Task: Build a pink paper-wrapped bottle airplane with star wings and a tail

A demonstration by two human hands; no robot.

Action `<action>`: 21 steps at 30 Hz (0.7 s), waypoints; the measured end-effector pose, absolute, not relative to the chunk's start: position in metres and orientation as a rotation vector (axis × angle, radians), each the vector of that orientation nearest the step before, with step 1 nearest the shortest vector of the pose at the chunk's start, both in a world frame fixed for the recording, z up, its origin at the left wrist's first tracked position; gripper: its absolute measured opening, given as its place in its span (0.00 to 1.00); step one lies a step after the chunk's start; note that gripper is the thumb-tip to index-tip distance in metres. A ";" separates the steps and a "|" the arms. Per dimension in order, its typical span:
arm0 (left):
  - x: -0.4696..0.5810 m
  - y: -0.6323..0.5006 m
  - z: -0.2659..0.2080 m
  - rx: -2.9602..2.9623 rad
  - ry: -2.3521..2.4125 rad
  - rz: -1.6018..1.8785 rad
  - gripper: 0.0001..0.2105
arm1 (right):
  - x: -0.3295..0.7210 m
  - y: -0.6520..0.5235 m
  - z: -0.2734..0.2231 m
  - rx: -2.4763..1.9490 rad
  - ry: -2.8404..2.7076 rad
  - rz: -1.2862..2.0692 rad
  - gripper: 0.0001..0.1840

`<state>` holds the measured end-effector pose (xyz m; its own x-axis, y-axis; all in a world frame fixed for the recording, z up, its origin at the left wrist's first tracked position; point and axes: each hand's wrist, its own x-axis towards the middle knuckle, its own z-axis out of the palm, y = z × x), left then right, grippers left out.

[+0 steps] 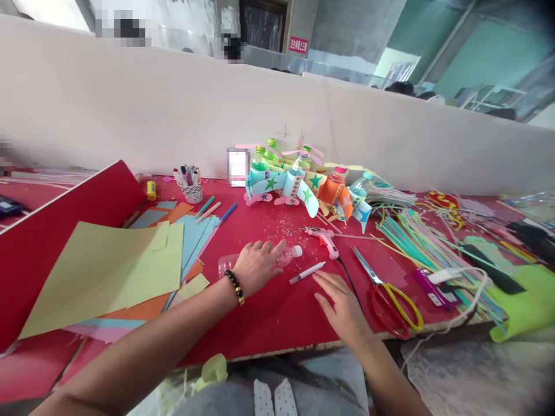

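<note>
A clear plastic bottle (286,256) with a white cap lies on its side on the red tabletop (269,318). My left hand (258,267), wearing a beaded bracelet, is laid across the bottle's middle with its fingers curled over the far side. Just to the right is a slim white pen-like tool (309,271). My right hand (340,300) is beside that tool, fingers stretched out and nothing held; whether the fingertips touch it I cannot tell. A pink glue gun (324,238) lies beyond my right hand, its black cord trailing past the fingers.
Scissors (385,289) with red and yellow handles lie at right, near a purple box (436,288) and bundled paper strips (416,237). Bottle planes (303,185) stand at the back. Coloured paper sheets (113,268), markers (228,214) and a pen cup (191,188) occupy the left.
</note>
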<state>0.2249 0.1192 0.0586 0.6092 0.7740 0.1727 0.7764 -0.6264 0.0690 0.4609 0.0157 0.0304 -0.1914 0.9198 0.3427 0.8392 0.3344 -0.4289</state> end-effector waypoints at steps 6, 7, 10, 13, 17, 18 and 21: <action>0.213 0.116 0.068 -2.774 -1.416 -0.270 0.36 | 0.458 0.048 0.008 -1.572 -2.315 -0.101 0.26; 0.206 0.114 0.069 -2.766 -1.444 -0.257 0.37 | 0.459 0.049 0.006 -1.568 -2.330 -0.117 0.26; 0.184 0.105 0.068 -2.727 -1.537 -0.245 0.37 | 0.464 0.051 0.004 -1.522 -2.358 -0.116 0.22; 0.168 0.093 0.062 -2.683 -1.556 -0.358 0.37 | 0.468 0.052 0.004 -1.468 -2.397 -0.122 0.18; 0.169 0.073 0.056 -2.721 -1.381 -0.685 0.28 | 0.455 0.048 0.011 -1.349 -2.430 -0.142 0.17; 0.172 0.069 0.055 -2.782 -1.289 -0.732 0.25 | 0.449 0.046 0.015 -1.296 -2.441 -0.130 0.17; 0.184 0.061 0.052 -2.963 -1.075 -0.697 0.17 | 0.426 0.039 0.031 -1.143 -2.461 -0.098 0.20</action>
